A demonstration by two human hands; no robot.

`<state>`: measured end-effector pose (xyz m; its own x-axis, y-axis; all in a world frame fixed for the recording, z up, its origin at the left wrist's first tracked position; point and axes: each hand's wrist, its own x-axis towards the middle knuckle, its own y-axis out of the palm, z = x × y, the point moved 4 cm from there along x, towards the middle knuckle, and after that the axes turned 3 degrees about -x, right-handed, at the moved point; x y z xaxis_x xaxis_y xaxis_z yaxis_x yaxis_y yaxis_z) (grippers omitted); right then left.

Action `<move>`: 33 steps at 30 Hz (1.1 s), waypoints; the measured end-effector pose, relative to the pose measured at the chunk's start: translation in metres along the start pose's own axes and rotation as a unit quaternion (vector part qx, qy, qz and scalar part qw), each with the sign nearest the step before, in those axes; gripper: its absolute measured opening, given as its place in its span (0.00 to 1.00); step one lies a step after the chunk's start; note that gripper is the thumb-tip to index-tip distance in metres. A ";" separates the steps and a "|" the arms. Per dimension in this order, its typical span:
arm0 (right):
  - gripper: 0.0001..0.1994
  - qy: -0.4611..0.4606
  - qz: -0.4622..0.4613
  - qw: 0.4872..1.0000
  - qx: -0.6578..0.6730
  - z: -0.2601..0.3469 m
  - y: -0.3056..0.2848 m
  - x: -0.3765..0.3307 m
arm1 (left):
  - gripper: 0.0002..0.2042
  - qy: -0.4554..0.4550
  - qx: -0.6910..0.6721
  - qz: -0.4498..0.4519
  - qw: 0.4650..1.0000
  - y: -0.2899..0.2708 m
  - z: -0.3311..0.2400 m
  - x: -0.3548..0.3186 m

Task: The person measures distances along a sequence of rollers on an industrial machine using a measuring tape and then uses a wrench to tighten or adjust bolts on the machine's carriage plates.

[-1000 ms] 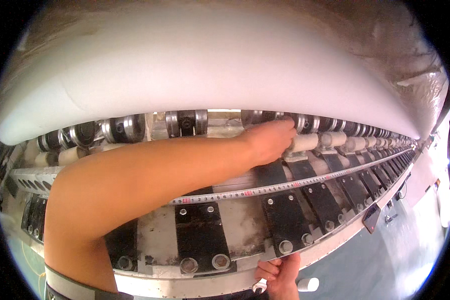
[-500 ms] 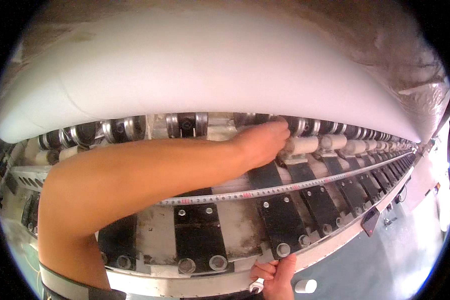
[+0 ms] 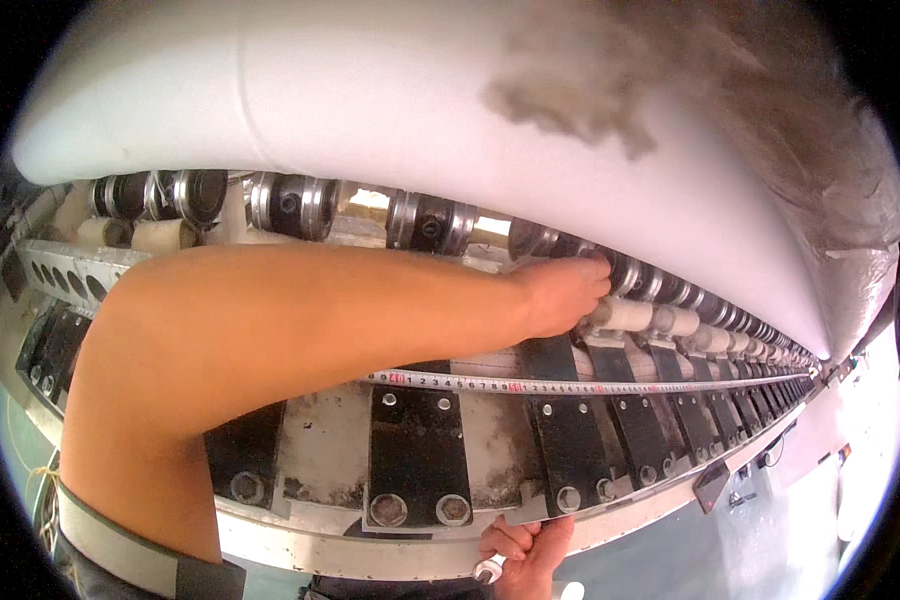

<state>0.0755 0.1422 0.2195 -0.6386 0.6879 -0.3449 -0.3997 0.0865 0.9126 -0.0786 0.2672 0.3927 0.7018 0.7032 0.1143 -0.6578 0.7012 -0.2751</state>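
My left arm stretches across a long machine frame, and my left hand (image 3: 562, 295) is closed at a row of black wheels. Its fingers curl against a black roller wheel (image 3: 622, 272) with shiny metal rims; the fingertips are partly hidden. Low in the view, my right hand (image 3: 530, 555) is at the frame's pale front rail (image 3: 370, 555), with its thumb up near a hex bolt (image 3: 568, 498). An open-end wrench (image 3: 488, 570) is held in it, only the jaw end showing. A tape measure (image 3: 560, 387) lies stretched along the machine, between the two hands.
A large white roll (image 3: 370, 110) overhangs the wheels, with crinkled clear wrapping (image 3: 860, 210) at its right. Black bolted plates (image 3: 418, 455) line the frame. Short beige rollers (image 3: 630, 314) sit below the wheels. A perforated metal bar (image 3: 65, 275) is at left.
The view has shifted and tilted, so the roll and wheels now slope down to the right. My left hand stays at the wheels, and my right hand still holds the wrench by the rail.
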 end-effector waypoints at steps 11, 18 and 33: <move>0.21 0.035 0.011 0.999 -0.027 0.004 -0.002 0.004 | 0.06 -0.017 -0.293 -0.197 0.935 -0.057 0.030 -0.046; 0.17 0.035 0.061 0.997 -0.037 0.001 0.005 -0.001 | 0.10 -0.218 -0.584 0.096 0.776 -0.056 0.024 -0.108; 0.20 0.030 -0.013 0.997 -0.075 0.005 -0.005 0.002 | 0.13 -0.260 -0.689 0.069 0.673 -0.046 0.004 -0.109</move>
<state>0.0793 0.1468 0.2158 -0.6632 0.6420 -0.3848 -0.5074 -0.0077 0.8617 -0.1265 0.1588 0.3970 0.2330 0.9480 0.2167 0.4217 0.1023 -0.9010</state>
